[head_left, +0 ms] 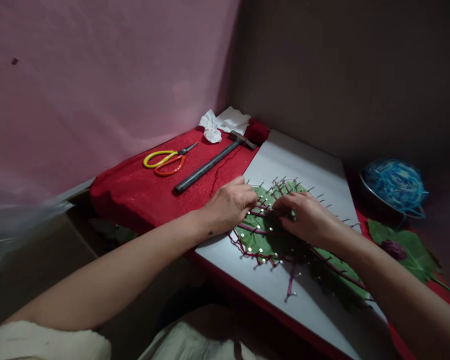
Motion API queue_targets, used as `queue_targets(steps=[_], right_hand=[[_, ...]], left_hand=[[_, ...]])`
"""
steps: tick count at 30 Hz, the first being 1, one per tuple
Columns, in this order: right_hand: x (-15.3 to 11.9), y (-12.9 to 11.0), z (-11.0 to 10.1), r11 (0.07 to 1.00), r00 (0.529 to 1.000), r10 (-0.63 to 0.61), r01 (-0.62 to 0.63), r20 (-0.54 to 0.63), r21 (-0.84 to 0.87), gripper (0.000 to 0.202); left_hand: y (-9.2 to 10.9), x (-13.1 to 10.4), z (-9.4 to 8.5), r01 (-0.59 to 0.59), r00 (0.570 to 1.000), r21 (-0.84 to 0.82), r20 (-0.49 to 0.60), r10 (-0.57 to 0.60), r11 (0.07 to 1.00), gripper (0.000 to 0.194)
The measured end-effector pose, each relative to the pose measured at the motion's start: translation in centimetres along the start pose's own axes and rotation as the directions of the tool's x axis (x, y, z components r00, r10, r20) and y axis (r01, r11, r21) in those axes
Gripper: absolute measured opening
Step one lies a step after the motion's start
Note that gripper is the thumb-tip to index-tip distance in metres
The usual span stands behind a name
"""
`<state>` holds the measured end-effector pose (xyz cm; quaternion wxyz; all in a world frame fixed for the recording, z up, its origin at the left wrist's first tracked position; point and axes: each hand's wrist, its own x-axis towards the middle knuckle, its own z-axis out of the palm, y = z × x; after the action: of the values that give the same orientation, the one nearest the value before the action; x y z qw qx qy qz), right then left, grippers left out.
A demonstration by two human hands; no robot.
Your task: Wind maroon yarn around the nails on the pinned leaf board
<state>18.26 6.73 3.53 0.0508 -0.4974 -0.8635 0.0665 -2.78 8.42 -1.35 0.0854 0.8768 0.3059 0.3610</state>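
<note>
A white board (303,154) carries a green leaf (255,241) ringed and crossed by several upright nails (287,296). Dark red and purple yarn (258,257) is wound from nail to nail along the leaf's edge and veins. At the leaf's left side, my left hand (234,200) is closed, with a thin red strand running to it across the cloth. My right hand (307,215) pinches over the middle of the leaf, among the nails, where yarn stretches between the two hands. Both sets of fingertips are partly hidden.
On the red cloth (135,195) lie yellow-and-orange-handled scissors (168,159), a hammer (210,165), crumpled white tissue (210,127) and a red yarn ball (257,131). To the right are a bowl (375,194) of blue yarn (395,182) and another leaf (416,250). Walls stand behind.
</note>
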Motion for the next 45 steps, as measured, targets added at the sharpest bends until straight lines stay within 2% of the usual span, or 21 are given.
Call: queue_targets(steps=[5, 12, 20, 24, 26, 30, 38, 42, 45], right_hand=[[0.1, -0.4, 0.4, 0.998, 0.996, -0.061, 0.06, -0.064, -0.013, 0.025], [-0.2, -0.5, 1.4, 0.999, 0.985, -0.052, 0.051, -0.165, -0.011, 0.031], [-0.1, -1.0, 1.3, 0.994, 0.992, 0.102, -0.098, -0.079, 0.045, 0.039], [0.0, -1.1, -0.1, 0.983, 0.996, 0.082, -0.086, 0.03, 0.161, 0.036], [0.3, -1.2, -0.7, 0.982, 0.999, 0.052, -0.053, 0.015, 0.179, 0.032], [1.4, -1.6, -0.8, 0.994, 0.998, 0.049, -0.044, -0.045, 0.103, 0.024], [2.8, -2.2, 0.5, 0.988, 0.988, 0.153, -0.152, -0.032, 0.031, 0.035], [2.9, -2.4, 1.3, 0.991, 0.989, 0.126, -0.129, -0.079, -0.039, 0.036], [2.6, -2.3, 0.9, 0.99, 0.989, 0.14, -0.14, -0.042, 0.016, 0.038]], left_hand=[[-0.1, 0.0, 0.1, -0.006, 1.0, -0.008, -0.016, 0.006, 1.0, 0.018], [-0.1, -0.1, 0.1, -0.004, 1.0, -0.002, -0.017, 0.004, 1.0, 0.018], [0.0, 0.0, -0.1, 0.001, 1.0, 0.023, 0.01, -0.001, 1.0, 0.02], [0.0, 0.0, -0.2, 0.005, 1.0, 0.002, 0.013, -0.005, 1.0, 0.018], [0.1, 0.0, -0.2, 0.007, 1.0, -0.001, 0.015, -0.007, 1.0, 0.019], [0.1, 0.0, -0.3, 0.004, 1.0, 0.018, 0.026, -0.005, 1.0, 0.019], [0.1, 0.0, -0.2, -0.007, 1.0, 0.026, 0.018, 0.007, 1.0, 0.021], [0.1, 0.0, -0.3, 0.003, 1.0, 0.016, 0.027, -0.003, 1.0, 0.021], [0.2, 0.0, -0.3, 0.011, 1.0, 0.005, 0.028, -0.011, 1.0, 0.021]])
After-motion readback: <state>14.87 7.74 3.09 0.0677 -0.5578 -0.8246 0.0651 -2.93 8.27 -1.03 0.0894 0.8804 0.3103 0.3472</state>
